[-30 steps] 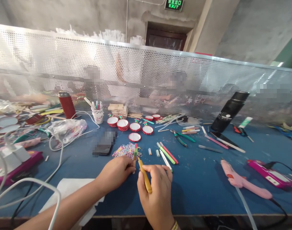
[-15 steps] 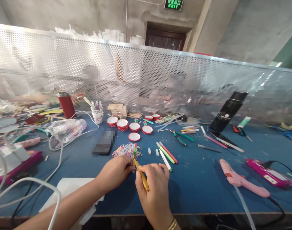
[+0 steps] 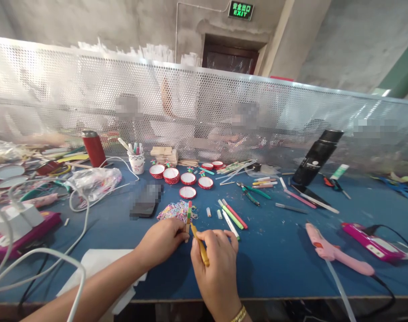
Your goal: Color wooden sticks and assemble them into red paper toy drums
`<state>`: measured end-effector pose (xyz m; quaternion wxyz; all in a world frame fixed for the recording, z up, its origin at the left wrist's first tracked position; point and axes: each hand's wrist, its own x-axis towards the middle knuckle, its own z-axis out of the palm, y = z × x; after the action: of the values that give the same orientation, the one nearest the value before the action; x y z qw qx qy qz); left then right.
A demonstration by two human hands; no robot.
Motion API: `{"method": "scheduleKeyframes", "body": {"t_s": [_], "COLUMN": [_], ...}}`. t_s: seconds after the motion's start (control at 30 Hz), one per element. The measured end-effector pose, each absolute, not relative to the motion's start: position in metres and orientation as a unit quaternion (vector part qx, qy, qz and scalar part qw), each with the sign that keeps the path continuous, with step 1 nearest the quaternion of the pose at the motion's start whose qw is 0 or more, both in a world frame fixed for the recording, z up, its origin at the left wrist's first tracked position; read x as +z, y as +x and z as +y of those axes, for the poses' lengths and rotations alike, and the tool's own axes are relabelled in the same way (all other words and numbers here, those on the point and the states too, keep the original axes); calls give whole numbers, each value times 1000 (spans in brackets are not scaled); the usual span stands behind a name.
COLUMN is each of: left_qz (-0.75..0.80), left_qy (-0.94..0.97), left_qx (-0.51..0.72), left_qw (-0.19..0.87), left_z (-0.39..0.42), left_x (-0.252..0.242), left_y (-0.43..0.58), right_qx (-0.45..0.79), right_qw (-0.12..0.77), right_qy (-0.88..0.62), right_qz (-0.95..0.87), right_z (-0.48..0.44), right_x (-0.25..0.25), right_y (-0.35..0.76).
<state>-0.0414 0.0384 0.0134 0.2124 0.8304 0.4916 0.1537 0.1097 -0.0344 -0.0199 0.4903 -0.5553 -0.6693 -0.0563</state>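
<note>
My left hand [image 3: 165, 237] is closed on the lower end of a small wooden stick [image 3: 189, 209] that stands upright, its upper part coloured red, green and a yellowish band. Held like a pen in my right hand [image 3: 215, 264] is a yellow marker [image 3: 201, 248], its tip close beside the stick; I cannot tell whether they touch. Just beyond my left fingers lies a pile of pastel rubber bands [image 3: 172, 210]. Right of it are two loose marker caps [image 3: 208, 212] and green, red and white markers [image 3: 233, 215].
Red-rimmed round lids [image 3: 187, 192] sit behind the rubber bands, with a phone [image 3: 146, 201] to their left. Green-handled pliers [image 3: 250, 194], a pink glue gun [image 3: 338, 255] and a black bottle [image 3: 317, 156] occupy the right. White cables [image 3: 86, 214] cross the left side. A perforated screen [image 3: 204, 107] borders the back.
The yellow marker's tip has drawn slightly down and away from the stick, and a yellowish band shows below the green. My left hand keeps its hold. The view has shifted slightly.
</note>
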Motion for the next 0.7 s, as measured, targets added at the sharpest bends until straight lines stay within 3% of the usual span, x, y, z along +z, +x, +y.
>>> {"method": "scheduleKeyframes", "body": {"t_s": [0.7], "left_qz": [464], "left_qy": [848], "left_qx": [157], "left_qw": [202], "left_z": [49], "left_x": [7], "left_y": [-44], "right_qx": [-77], "right_qw": [522], "right_qy": [-545], "right_qz": [-652], "right_z": [-36], "right_x": [-20], "right_y": [112]}}
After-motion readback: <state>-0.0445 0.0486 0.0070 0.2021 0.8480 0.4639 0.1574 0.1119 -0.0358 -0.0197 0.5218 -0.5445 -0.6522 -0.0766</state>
